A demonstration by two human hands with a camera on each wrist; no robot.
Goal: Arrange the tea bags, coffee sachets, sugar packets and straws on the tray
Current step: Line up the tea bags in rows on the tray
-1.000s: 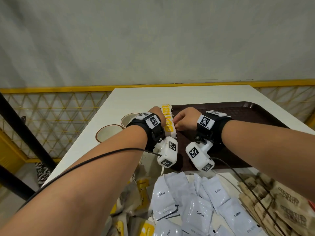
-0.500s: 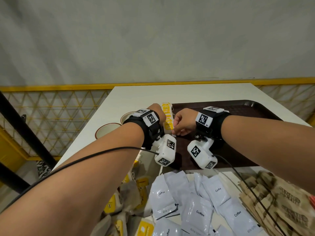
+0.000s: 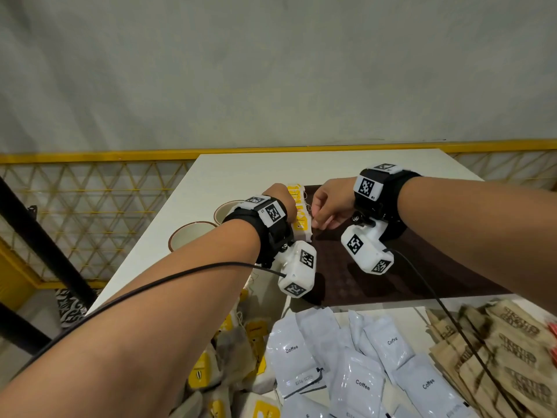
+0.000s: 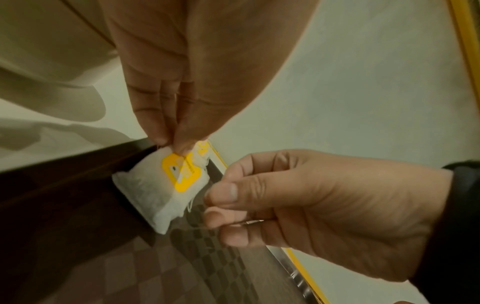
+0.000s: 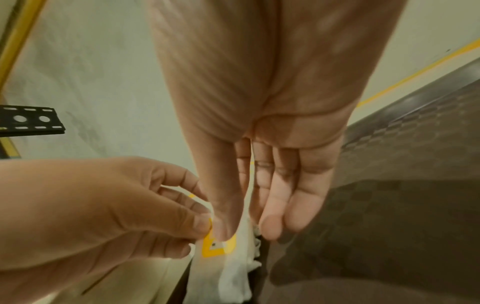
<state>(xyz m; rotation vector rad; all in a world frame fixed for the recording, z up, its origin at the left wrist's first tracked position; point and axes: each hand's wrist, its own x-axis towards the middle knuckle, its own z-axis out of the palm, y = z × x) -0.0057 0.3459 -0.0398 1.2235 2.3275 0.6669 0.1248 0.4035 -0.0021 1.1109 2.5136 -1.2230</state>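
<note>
A row of white tea bags with yellow tags (image 3: 298,217) lies along the left edge of the dark brown tray (image 3: 422,267). My left hand (image 3: 284,203) pinches the top of the nearest tea bag (image 4: 150,189) by its tag, as the left wrist view shows at the left hand (image 4: 176,144). From the right my right hand (image 3: 316,221) meets the same bag. Its thumb (image 5: 223,232) lies on the yellow tag (image 5: 218,250), and thumb and forefinger pinch the bag's string. The other fingers (image 5: 272,224) hang nearly straight over the tray (image 5: 389,205).
Two empty cups (image 3: 193,236) (image 3: 229,206) stand left of the tray. Near me lie piles of loose tea bags (image 3: 241,357), white coffee sachets (image 3: 355,381) and brown sugar packets (image 3: 512,357). A yellow mesh railing (image 3: 90,212) runs beyond the table's left side.
Both hands have stayed at the tea bag row on the tray's left edge. My right wrist has lifted a little.
</note>
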